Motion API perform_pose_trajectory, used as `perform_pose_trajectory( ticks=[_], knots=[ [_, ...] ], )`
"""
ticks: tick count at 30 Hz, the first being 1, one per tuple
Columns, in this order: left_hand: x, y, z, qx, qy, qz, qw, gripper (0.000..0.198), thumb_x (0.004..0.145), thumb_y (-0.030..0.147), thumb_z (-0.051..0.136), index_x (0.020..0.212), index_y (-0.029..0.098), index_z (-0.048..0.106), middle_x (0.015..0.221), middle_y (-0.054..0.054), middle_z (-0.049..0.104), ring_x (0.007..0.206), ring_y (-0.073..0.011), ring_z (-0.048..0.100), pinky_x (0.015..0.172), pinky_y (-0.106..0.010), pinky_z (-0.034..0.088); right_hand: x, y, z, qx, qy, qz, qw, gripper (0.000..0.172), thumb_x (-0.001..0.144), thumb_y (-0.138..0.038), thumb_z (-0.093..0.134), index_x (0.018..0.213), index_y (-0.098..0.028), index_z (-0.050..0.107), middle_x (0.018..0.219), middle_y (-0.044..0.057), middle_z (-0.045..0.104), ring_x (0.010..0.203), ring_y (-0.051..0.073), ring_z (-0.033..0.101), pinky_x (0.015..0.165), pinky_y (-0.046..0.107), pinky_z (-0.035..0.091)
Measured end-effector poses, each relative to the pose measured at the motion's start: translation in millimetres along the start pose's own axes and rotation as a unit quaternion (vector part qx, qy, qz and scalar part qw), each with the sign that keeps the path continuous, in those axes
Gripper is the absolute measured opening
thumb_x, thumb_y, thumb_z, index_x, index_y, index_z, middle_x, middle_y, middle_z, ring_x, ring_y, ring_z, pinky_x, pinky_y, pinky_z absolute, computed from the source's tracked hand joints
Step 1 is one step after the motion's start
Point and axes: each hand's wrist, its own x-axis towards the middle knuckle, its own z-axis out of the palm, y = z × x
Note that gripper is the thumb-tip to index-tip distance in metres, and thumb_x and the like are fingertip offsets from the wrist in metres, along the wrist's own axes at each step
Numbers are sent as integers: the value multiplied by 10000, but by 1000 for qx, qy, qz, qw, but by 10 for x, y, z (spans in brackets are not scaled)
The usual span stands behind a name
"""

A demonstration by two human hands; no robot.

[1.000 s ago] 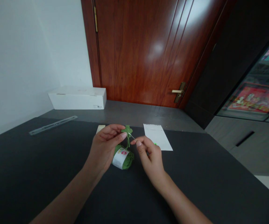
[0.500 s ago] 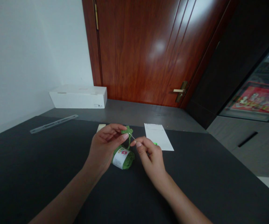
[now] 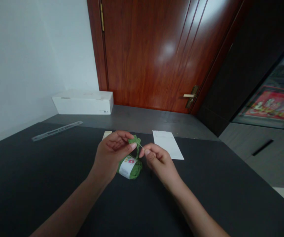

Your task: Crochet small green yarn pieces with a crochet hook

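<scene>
My left hand (image 3: 111, 154) pinches a small green crochet piece (image 3: 134, 141) between thumb and fingers, just above the dark table. My right hand (image 3: 158, 161) is closed on a thin metal crochet hook (image 3: 141, 146) whose tip pokes into that piece. A strand of green yarn runs down from the piece to a green yarn ball (image 3: 130, 167) with a white paper label, lying on the table between my two hands.
A white notepad (image 3: 168, 148) lies just beyond my right hand, a pale card (image 3: 106, 134) beyond my left. A clear ruler (image 3: 57, 131) and a white box (image 3: 83, 102) are at the far left. A wooden door (image 3: 156, 56) stands behind the black table (image 3: 45, 184).
My right hand has turned and shifted slightly left, drawing the hook closer to the green piece. The left hand and yarn ball have hardly moved.
</scene>
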Motion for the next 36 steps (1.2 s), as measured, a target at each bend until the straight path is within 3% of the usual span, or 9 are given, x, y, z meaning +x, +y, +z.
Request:
perform_pose_trajectory(
  ticks=[7, 10, 14, 18, 22, 25, 29, 32, 36],
  knots=[
    [-8, 15, 22, -17, -4, -8, 1000, 213, 673, 94, 820, 820, 173, 688, 714, 26, 681, 656, -80, 613, 638, -161, 499, -69, -14, -13, -239, 100, -137, 956, 197, 936, -193, 466, 932, -182, 663, 749, 51, 670, 644, 161, 568, 640, 282, 396],
    [-1, -3, 15, -13, -5, -9, 1000, 202, 684, 112, 816, 824, 170, 682, 714, 17, 683, 655, -90, 621, 630, -174, 501, -22, -19, 20, -49, 43, -18, 998, 222, 964, -289, 449, 837, -197, 606, 572, -30, 509, 485, 118, 436, 523, 243, 345],
    [5, -23, 6, 13, -5, 7, 1000, 202, 680, 109, 817, 828, 161, 689, 747, 3, 690, 696, -102, 640, 661, -186, 509, 38, 10, 37, 192, -76, 115, 972, 250, 967, -385, 432, 806, -221, 530, 448, -123, 210, 361, 96, 176, 392, 221, 209],
    [-5, -30, 13, 26, -3, 13, 1000, 203, 681, 112, 816, 827, 165, 685, 763, 2, 688, 720, -112, 647, 681, -198, 517, -18, 23, 13, -37, 31, -8, 999, 220, 963, -301, 449, 841, -199, 601, 594, -24, 503, 497, 118, 433, 527, 243, 340],
    [-8, -48, 10, 26, -8, 8, 1000, 202, 691, 122, 815, 836, 171, 683, 758, 6, 683, 710, -108, 641, 677, -197, 514, -68, 2, 26, -220, 101, -105, 965, 197, 929, -208, 457, 873, -185, 644, 696, 45, 612, 626, 164, 538, 628, 287, 381],
    [7, -71, -5, 26, -4, 7, 1000, 211, 688, 124, 815, 843, 172, 682, 761, 5, 684, 702, -108, 639, 661, -196, 509, -21, 6, 66, -41, 50, -9, 998, 227, 955, -296, 447, 815, -199, 597, 553, -28, 484, 474, 124, 430, 519, 245, 345],
    [23, -80, -13, 23, -4, 5, 1000, 207, 678, 120, 813, 829, 166, 680, 748, 0, 681, 695, -116, 640, 651, -202, 507, 43, 28, 78, 198, -69, 111, 971, 258, 962, -392, 429, 804, -218, 537, 428, -131, 204, 342, 94, 169, 394, 216, 231],
    [19, -63, 4, 21, 0, -5, 1000, 222, 660, 112, 817, 828, 162, 680, 747, 1, 677, 698, -119, 639, 655, -205, 511, 18, 20, 37, -9, 21, 9, 1000, 238, 953, -322, 455, 806, -196, 594, 518, -51, 438, 449, 114, 396, 498, 229, 328],
    [12, -44, 31, 17, -1, -13, 1000, 232, 647, 108, 825, 822, 162, 682, 746, 4, 685, 703, -116, 637, 669, -200, 511, -23, 16, 9, -219, 91, -91, 967, 211, 931, -219, 458, 868, -180, 655, 674, 29, 593, 624, 155, 521, 625, 277, 371]
  ],
)
